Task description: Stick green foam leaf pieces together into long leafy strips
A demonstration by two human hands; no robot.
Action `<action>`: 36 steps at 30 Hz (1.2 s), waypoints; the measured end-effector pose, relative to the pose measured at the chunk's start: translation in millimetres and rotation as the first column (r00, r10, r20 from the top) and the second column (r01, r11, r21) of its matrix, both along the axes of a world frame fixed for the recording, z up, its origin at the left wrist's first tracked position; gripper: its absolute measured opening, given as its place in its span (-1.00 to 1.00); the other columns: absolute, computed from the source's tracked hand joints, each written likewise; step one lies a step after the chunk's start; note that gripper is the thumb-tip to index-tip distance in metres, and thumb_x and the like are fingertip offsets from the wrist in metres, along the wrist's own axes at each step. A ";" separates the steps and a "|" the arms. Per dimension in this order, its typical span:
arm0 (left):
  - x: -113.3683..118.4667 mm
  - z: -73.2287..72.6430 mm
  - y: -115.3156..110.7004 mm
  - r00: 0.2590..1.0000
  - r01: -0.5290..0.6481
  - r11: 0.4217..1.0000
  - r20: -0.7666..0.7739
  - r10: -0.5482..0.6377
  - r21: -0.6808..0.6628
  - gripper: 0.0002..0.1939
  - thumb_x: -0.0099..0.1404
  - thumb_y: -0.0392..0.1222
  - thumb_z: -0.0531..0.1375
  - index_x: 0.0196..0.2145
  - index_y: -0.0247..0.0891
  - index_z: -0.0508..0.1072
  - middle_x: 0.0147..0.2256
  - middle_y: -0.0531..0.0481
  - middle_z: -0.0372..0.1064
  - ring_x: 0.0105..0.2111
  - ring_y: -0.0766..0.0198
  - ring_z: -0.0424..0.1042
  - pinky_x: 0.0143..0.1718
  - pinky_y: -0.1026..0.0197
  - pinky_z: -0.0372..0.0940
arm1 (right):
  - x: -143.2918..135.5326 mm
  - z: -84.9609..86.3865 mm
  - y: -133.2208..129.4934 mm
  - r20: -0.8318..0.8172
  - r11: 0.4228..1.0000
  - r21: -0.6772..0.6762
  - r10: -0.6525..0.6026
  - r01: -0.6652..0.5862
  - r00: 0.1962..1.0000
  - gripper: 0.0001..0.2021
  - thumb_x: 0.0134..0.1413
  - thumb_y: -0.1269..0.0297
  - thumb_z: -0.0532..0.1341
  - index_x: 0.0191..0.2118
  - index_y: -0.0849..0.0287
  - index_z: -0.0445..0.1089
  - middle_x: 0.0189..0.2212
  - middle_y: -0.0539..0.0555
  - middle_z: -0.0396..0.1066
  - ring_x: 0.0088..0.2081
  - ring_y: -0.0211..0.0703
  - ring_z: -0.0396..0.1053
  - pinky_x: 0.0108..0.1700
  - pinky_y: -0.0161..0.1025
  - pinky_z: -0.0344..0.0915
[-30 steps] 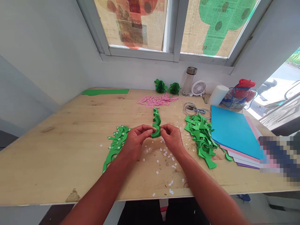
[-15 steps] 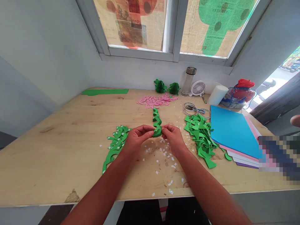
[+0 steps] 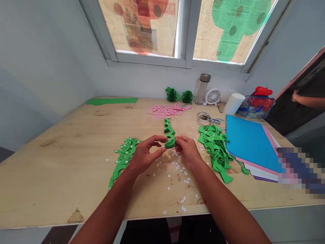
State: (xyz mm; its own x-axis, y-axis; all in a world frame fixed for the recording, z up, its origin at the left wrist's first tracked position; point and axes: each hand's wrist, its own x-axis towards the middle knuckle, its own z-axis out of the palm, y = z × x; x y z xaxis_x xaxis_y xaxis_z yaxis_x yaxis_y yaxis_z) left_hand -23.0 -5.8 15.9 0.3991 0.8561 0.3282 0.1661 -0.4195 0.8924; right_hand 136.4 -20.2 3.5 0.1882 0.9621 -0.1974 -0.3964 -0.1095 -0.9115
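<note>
At the middle of the table, a small stack of curved green paper cutouts (image 3: 170, 142) is raised between my hands. My right hand (image 3: 187, 149) pinches its right end between thumb and fingers. On the other side, my left hand (image 3: 147, 152) has thumb and forefinger spread apart at the stack's left edge; whether a fingertip touches it is unclear. Just beyond lies a column of wavy green cutouts (image 3: 168, 126), some with small white squares. Beside my left forearm are more green cutouts (image 3: 126, 152) dotted with white squares, partly hidden by that arm.
Green paper scraps (image 3: 214, 149) and blue sheets (image 3: 250, 142) lie right. Pink cutouts (image 3: 167, 110), a glass bottle (image 3: 203, 89), a small fan (image 3: 212, 96) and tape rolls (image 3: 204, 118) are farther back. White bits (image 3: 186, 180) litter the front. Another person's hand (image 3: 296, 96) touches a dark door.
My left thumb and forefinger have parted from their pinch on the green stack. My right hand keeps its hold. At right, the bright doorway is now covered by a dark door with a person's arm against it.
</note>
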 end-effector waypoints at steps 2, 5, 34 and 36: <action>0.7 -0.2 -0.3 1.000 -0.015 0.999 -0.023 0.016 0.047 -0.79 0.13 -0.16 0.22 -0.24 -0.21 0.46 -0.24 -0.07 0.47 -0.25 0.19 0.42 -0.16 0.12 0.33 | 0.5 -0.3 0.4 -0.006 1.000 -0.003 0.009 -0.009 1.000 -0.90 -0.29 0.31 0.26 -0.53 0.22 0.44 -0.69 -0.09 0.29 -0.63 -0.39 0.12 -0.55 -0.36 -0.02; 1.6 -0.5 -0.8 0.999 -0.034 0.997 -0.039 0.037 0.072 -0.83 0.14 -0.16 0.22 -0.29 -0.22 0.48 -0.27 -0.06 0.48 -0.33 0.23 0.42 -0.20 0.15 0.33 | 1.4 -1.6 0.8 -0.014 1.000 -0.010 0.024 -0.024 1.000 -0.90 -0.30 0.31 0.26 -0.54 0.22 0.43 -0.69 -0.08 0.30 -0.63 -0.39 0.12 -0.55 -0.36 0.00; 13.0 -0.7 -11.1 0.963 -0.269 0.960 0.035 0.267 0.081 -0.89 0.11 -0.14 0.22 -0.44 -0.18 0.53 -0.45 0.01 0.49 -0.46 0.24 0.40 -0.31 0.22 0.30 | -0.5 1.6 -5.4 -0.192 0.989 0.000 0.142 -0.145 0.971 -0.82 -0.22 0.19 0.29 -0.48 0.20 0.42 -0.59 -0.02 0.40 -0.56 -0.33 0.26 -0.49 -0.35 0.11; 13.1 -0.6 -10.9 0.961 -0.277 0.957 0.044 0.275 0.082 -0.90 0.10 -0.15 0.23 -0.45 -0.18 0.53 -0.45 0.02 0.49 -0.47 0.25 0.39 -0.31 0.23 0.29 | -0.6 3.1 -6.2 -0.192 0.989 0.005 0.148 -0.150 0.970 -0.80 -0.21 0.17 0.29 -0.47 0.20 0.42 -0.58 -0.01 0.41 -0.56 -0.32 0.27 -0.49 -0.35 0.12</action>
State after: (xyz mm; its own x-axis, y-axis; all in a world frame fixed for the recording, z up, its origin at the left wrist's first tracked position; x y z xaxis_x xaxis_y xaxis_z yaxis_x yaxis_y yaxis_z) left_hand -10.0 -16.7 15.3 0.1394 0.8994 0.4142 0.2584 -0.4369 0.8616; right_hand 135.8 -26.4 6.6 0.0004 0.9743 -0.2253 -0.5420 -0.1892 -0.8188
